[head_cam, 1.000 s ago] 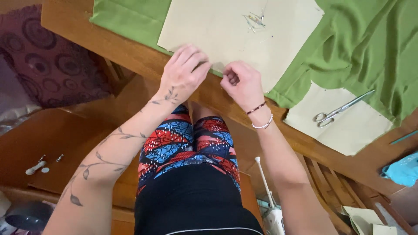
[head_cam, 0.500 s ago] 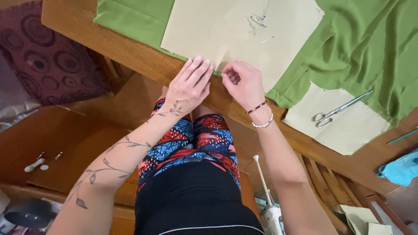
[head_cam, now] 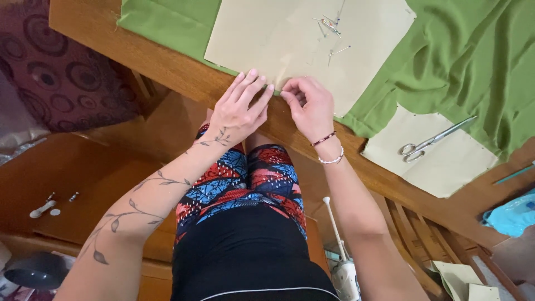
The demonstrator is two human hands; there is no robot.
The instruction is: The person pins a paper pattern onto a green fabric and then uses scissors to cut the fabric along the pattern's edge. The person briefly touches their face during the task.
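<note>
A beige paper pattern piece point(head_cam: 290, 39) lies on green fabric point(head_cam: 462, 50) over a wooden table point(head_cam: 167, 69). My left hand point(head_cam: 241, 108) lies flat with its fingers spread on the near edge of the paper. Beside it, my right hand point(head_cam: 310, 103) pinches the same paper edge between thumb and fingers; whether a pin is in the pinch is too small to tell. Several loose pins point(head_cam: 333, 30) rest on the paper farther up.
Metal scissors point(head_cam: 433, 139) lie on a second beige paper piece point(head_cam: 446, 161) at the right. A turquoise object point(head_cam: 515, 214) sits at the far right edge. Below the table are wooden boards, a patterned cushion point(head_cam: 61, 72) and more paper pieces point(head_cam: 462, 278).
Both hands have shifted slightly along the paper's near edge, and the left fingers have spread flatter on the paper. The view has tilted a little.
</note>
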